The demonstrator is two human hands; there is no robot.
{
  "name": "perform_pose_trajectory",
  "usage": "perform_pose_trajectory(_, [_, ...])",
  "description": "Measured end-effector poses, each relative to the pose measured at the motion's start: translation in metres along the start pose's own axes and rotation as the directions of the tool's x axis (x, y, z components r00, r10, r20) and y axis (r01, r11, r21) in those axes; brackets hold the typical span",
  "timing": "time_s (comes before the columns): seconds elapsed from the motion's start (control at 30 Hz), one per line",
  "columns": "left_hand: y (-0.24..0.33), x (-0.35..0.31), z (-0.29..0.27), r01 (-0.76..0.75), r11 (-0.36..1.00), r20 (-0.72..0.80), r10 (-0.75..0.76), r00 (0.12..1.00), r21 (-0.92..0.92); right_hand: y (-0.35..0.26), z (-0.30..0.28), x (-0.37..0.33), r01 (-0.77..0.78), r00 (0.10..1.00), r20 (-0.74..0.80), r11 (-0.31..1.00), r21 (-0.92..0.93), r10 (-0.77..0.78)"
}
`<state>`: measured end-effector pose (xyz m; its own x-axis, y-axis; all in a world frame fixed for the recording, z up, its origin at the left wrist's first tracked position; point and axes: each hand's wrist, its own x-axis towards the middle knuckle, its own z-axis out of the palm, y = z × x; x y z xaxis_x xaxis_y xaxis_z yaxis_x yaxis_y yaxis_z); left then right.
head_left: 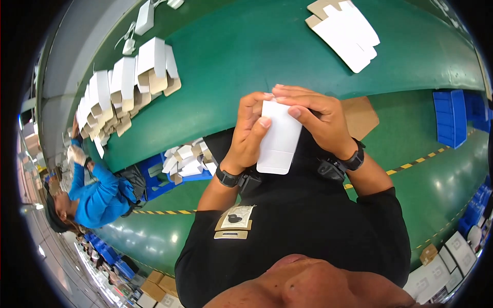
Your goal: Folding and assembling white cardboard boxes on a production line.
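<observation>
A small white folding carton (280, 137) is held between my two hands, just off the near edge of the green table. Its near end shows a flat flap with a crease across it. My left hand (247, 136) is closed along the carton's left side, thumb lying on the upper face. At the far right corner my right hand (322, 117) grips it, thumb on the face and fingers bent over the far end. The fingertips of both hands meet at that far end. Whatever lies beneath the carton is hidden.
Folded white cartons (123, 84) stand in a row on the green table (231, 46) at the left. Flat carton blanks (346, 33) lie at the far right. A blue bin (192, 174) of cartons sits below the table; a co-worker in blue (105, 197) is at the left.
</observation>
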<state>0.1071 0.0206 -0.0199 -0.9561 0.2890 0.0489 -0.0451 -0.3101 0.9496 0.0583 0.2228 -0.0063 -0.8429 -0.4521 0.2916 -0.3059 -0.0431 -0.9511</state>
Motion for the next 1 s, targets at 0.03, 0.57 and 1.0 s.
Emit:
perform_pose_trajectory(0.03, [-0.001, 0.008, 0.000, 0.004, 1.000, -0.032, -0.005, 0.999, -0.018, 0.002, -0.003, 0.003, -0.002, 0.999, -0.032, 1.000, -0.007, 0.002])
perform_pose_trajectory(0.57, [0.015, 0.228, -0.195, -0.426, 0.839, -0.852, -0.081, 0.518, -0.339, 0.046, -0.093, 0.029, -0.222, 0.969, -0.230, 0.100, -0.970, -0.086])
perform_pose_trajectory(1.0, [-0.003, 0.078, 0.021, -0.214, 0.968, -0.258, 0.176, 0.950, -0.129, -0.027, 0.007, 0.022, 0.122, 0.895, -0.111, 0.478, -0.870, -0.432])
